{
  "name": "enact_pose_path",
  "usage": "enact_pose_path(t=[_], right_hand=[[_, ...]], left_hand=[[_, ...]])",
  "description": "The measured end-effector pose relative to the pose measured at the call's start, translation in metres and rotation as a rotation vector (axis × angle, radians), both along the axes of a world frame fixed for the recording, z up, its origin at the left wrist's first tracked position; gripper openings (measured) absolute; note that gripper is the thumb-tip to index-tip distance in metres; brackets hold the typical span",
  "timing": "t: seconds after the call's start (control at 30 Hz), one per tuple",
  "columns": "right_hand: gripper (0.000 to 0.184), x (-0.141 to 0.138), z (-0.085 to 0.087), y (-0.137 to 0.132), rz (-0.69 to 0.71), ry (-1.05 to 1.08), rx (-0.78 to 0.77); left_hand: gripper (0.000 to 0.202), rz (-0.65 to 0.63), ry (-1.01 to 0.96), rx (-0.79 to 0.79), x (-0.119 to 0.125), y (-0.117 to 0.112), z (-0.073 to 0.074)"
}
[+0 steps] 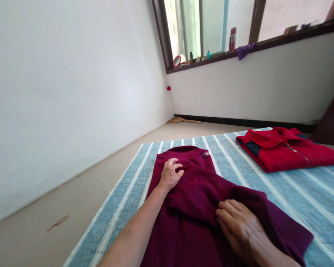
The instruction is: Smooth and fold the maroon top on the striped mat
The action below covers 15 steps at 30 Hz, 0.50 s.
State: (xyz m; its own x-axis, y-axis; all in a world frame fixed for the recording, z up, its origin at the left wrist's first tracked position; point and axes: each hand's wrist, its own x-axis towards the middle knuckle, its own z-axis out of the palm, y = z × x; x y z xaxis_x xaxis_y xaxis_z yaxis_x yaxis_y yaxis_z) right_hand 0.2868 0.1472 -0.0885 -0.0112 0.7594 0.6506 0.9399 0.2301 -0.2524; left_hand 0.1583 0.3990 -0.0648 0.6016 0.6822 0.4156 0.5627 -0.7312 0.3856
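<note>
A maroon long-sleeved top (pixel 183 237) lies stretched out in front of me, its neckline at the far end and a small pale mark near it. One sleeve (pixel 206 185) is laid across the body and runs out to the right. My left hand (pixel 171 174) rests on the upper part of the top, fingers bent but apart. On the right, my right hand (pixel 241 224) has its fingers closed together over the sleeve's cloth; its thumb is hidden. The near end of the top runs out of view.
Beneath the top is a blue-and-white striped sheet (pixel 125 198). A folded red zip jacket (pixel 289 150) sits at the right. A brush or broom (pixel 183 120) lies on the floor by the far wall. Bottles and a mirror (pixel 177 61) line the windowsill. A thin loop (pixel 58 223) lies on the floor.
</note>
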Motion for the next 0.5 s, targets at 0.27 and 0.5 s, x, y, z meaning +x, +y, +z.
enact_pose_path(t=[0.27, 0.5], right_hand=[[0.028, -0.001, 0.002, 0.000, 0.004, 0.016, -0.003], [0.026, 0.000, -0.003, 0.000, 0.009, 0.041, -0.041]], left_hand=[[0.010, 0.070, 0.063, -0.071, 0.008, 0.011, 0.006], [0.016, 0.117, 0.081, -0.014, 0.016, -0.005, 0.006]])
